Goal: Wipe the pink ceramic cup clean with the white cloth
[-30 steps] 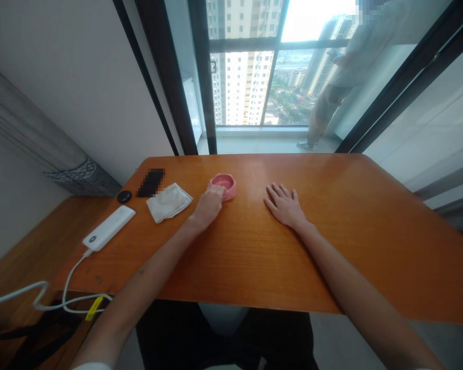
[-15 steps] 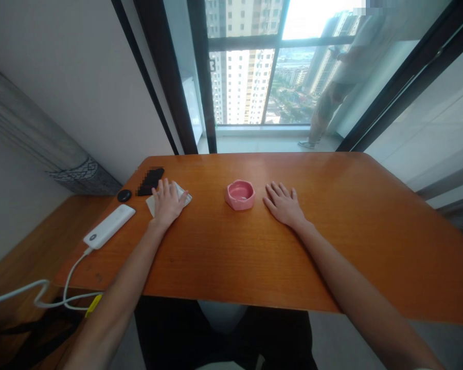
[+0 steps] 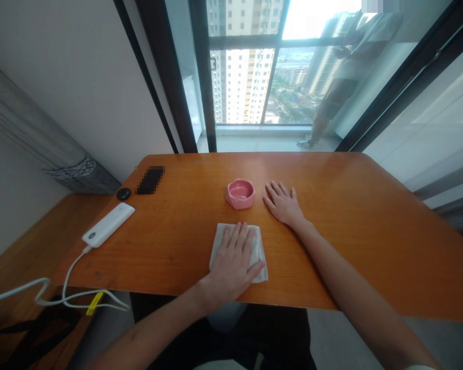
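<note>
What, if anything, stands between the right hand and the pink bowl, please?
Nothing visible stands between the right hand and the pink bowl; the white cloth, under the left hand, lies outside that gap.

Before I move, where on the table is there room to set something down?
Widest: right of the right hand and arm, to the table's edge. Next: between the white device and cloth. Smaller: between the black item and bowl. Crowded: the left side, with black item, device and disc, and the middle, where the left hand lies on the cloth.
</note>
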{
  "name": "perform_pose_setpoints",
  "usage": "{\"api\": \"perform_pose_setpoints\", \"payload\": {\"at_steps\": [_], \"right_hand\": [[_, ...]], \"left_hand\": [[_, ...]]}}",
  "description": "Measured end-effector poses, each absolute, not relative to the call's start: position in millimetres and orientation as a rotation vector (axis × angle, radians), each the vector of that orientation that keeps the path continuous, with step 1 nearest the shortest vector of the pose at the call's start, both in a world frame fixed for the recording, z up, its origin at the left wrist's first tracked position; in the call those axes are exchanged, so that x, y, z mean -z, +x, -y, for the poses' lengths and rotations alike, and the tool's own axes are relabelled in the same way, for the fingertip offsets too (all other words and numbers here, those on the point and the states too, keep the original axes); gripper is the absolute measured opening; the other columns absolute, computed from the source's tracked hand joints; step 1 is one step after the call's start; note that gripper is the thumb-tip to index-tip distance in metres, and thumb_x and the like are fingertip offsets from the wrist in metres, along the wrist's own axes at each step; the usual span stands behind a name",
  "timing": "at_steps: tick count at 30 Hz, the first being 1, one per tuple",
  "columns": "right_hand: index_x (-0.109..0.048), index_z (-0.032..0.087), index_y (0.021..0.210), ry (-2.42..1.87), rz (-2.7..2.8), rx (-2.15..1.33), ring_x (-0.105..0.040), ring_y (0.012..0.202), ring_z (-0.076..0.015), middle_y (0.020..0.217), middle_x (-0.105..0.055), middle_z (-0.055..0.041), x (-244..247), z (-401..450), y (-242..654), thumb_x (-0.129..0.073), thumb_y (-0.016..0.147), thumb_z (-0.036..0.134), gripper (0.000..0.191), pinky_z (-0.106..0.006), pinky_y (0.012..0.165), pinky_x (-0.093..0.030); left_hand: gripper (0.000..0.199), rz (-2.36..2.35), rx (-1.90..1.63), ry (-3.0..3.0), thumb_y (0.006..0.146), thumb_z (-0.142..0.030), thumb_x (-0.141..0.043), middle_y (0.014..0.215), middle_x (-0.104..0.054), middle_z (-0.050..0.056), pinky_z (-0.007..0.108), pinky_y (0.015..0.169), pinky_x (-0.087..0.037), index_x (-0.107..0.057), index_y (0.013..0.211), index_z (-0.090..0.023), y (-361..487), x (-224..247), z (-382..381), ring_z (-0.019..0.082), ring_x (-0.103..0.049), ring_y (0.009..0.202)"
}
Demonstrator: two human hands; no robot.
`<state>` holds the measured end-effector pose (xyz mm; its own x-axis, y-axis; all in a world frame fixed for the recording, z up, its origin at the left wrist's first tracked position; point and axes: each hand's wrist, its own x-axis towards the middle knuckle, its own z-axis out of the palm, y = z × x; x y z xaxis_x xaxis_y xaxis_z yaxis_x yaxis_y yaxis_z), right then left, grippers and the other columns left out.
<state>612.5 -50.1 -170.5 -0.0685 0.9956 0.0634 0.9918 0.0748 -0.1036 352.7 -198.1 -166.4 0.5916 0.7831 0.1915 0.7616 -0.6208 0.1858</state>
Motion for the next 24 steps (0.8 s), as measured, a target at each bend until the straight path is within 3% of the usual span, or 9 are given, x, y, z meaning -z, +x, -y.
{"api": "perform_pose_setpoints", "payload": {"at_steps": [4, 6, 9, 12, 15, 18, 24], "right_hand": [[-0.034, 0.023, 0.177, -2.065, 2.226, -0.031, -0.027, 0.174, -0.0359, 0.187, -0.031, -0.0102, 169.3, 50.9, 612.4, -0.024, 0.116, 0.055, 0.07, -0.073, 0.138, -0.02], [-0.034, 0.024, 0.178, -2.065, 2.231, -0.026, -0.027, 0.174, -0.0357, 0.187, -0.032, -0.0107, 168.7, 51.0, 612.2, -0.024, 0.116, 0.055, 0.07, -0.073, 0.138, -0.021], [-0.033, 0.023, 0.178, -2.056, 2.224, -0.043, -0.027, 0.174, -0.0366, 0.187, -0.032, -0.0111, 168.8, 50.7, 611.9, -0.024, 0.116, 0.055, 0.07, -0.074, 0.138, -0.02], [-0.032, 0.025, 0.178, -2.037, 2.224, -0.062, -0.025, 0.174, -0.0382, 0.187, -0.031, -0.0111, 169.4, 50.6, 611.5, -0.023, 0.116, 0.053, 0.069, -0.076, 0.137, -0.019], [-0.031, 0.024, 0.179, -2.039, 2.219, -0.073, -0.023, 0.175, -0.039, 0.188, -0.028, -0.0105, 169.5, 51.1, 610.7, -0.022, 0.116, 0.052, 0.069, -0.076, 0.137, -0.018], [-0.03, 0.023, 0.179, -2.057, 2.216, -0.077, -0.022, 0.176, -0.0387, 0.189, -0.026, -0.01, 169.1, 51.5, 610.0, -0.022, 0.116, 0.053, 0.07, -0.075, 0.138, -0.017], [-0.029, 0.024, 0.179, -2.059, 2.227, -0.07, -0.024, 0.175, -0.0383, 0.188, -0.028, -0.0105, 167.6, 50.4, 610.8, -0.021, 0.116, 0.055, 0.071, -0.074, 0.138, -0.017]], "left_hand": [[0.084, -1.306, -0.439, 2.646, 0.112, -0.069, -0.041, 0.181, -0.04, 0.021, 0.065, 0.141, -0.033, -0.041, 0.173, -0.011, 375.8, 147.6, 191.1, 0.039, -0.036, 0.172], [0.074, -1.296, -0.54, 2.583, 0.115, -0.064, -0.038, 0.174, -0.053, 0.017, 0.06, 0.139, -0.039, -0.05, 0.168, -0.013, 368.1, 130.1, 170.1, 0.034, -0.047, 0.166], [0.055, -1.41, -0.818, 2.522, 0.118, -0.043, -0.03, 0.165, -0.064, 0.008, 0.053, 0.144, -0.032, -0.059, 0.16, -0.023, 338.1, 106.8, 119.9, 0.024, -0.055, 0.16], [0.059, -1.692, -0.84, 2.494, 0.117, -0.039, -0.03, 0.174, -0.054, 0.012, 0.054, 0.147, -0.021, -0.052, 0.166, -0.014, 302.2, 109.8, 59.8, 0.028, -0.042, 0.169], [0.072, -1.866, -0.506, 2.375, 0.114, -0.047, -0.038, 0.184, -0.032, 0.02, 0.059, 0.145, -0.02, -0.038, 0.173, -0.005, 277.7, 139.1, 15.4, 0.037, -0.023, 0.176], [0.078, -1.886, -0.289, 2.338, 0.114, -0.055, -0.036, 0.186, -0.026, 0.021, 0.061, 0.144, -0.017, -0.033, 0.176, -0.007, 268.9, 167.2, -0.3, 0.036, -0.021, 0.177], [0.082, -1.87, -0.252, 2.363, 0.115, -0.061, -0.03, 0.187, -0.021, 0.019, 0.059, 0.145, -0.015, -0.03, 0.177, -0.008, 266.9, 175.0, 2.0, 0.034, -0.018, 0.177]]}}
